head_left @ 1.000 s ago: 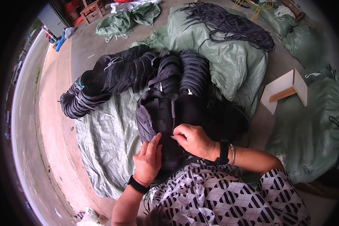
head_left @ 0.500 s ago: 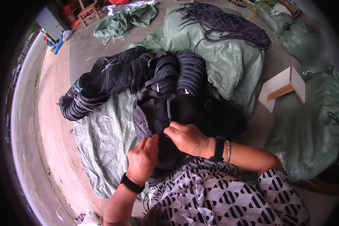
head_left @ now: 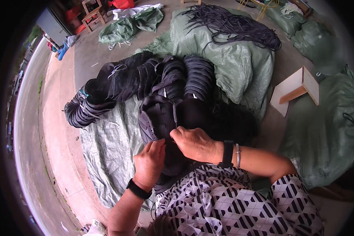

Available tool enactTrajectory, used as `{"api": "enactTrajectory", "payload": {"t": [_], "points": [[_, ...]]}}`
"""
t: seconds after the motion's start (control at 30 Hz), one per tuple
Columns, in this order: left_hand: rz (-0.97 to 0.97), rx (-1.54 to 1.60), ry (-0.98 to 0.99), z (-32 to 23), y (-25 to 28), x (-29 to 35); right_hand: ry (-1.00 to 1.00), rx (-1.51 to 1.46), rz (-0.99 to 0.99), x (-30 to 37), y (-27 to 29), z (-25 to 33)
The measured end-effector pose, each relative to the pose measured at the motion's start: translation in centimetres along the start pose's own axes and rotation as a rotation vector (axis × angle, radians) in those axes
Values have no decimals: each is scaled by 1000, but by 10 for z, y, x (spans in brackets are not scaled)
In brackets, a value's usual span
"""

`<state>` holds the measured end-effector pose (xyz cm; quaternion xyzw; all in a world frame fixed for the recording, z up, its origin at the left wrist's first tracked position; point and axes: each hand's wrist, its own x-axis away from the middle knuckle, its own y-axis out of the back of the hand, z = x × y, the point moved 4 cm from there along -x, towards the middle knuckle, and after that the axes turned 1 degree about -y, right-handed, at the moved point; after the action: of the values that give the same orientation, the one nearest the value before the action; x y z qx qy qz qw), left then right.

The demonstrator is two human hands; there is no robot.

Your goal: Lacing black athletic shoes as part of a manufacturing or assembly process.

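Note:
A dark shoe upper (head_left: 160, 114) with a mesh tongue lies open in front of me, close to my lap. Pinched at its left edge is my left hand (head_left: 150, 163), with thumb and fingers pressed together. My right hand (head_left: 196, 145) grips the opposite edge, its fingertips closed on the rim. Whether a thin lace is also between the fingers is too small to see. Just beyond the upper stand nested stacks of black uppers (head_left: 198, 76), and another bundle (head_left: 84, 112), tied with light string, lies at the left.
A green-grey woven sheet (head_left: 110, 145) is spread under the stacks. Beyond lies a heap of dark laces (head_left: 236, 27) on woven sacking (head_left: 244, 70). To the right are a white angled board piece (head_left: 299, 88) and a full green sack (head_left: 326, 129). A wooden chair (head_left: 92, 15) stands far left.
Both hands keep their pinch on the shoe upper, with the fingertips barely shifted. The whole view has moved slightly.

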<state>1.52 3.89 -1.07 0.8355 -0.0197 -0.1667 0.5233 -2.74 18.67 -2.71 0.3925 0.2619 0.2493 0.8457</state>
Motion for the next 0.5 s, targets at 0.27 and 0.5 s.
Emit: {"api": "enactTrajectory", "payload": {"t": [0.27,0.5], "points": [[-114,98,107,-2,-6,7,54,380,197,-12,2,15],[-80,199,220,4,-4,5,-395,-463,-129,2,-24,-6]]}}
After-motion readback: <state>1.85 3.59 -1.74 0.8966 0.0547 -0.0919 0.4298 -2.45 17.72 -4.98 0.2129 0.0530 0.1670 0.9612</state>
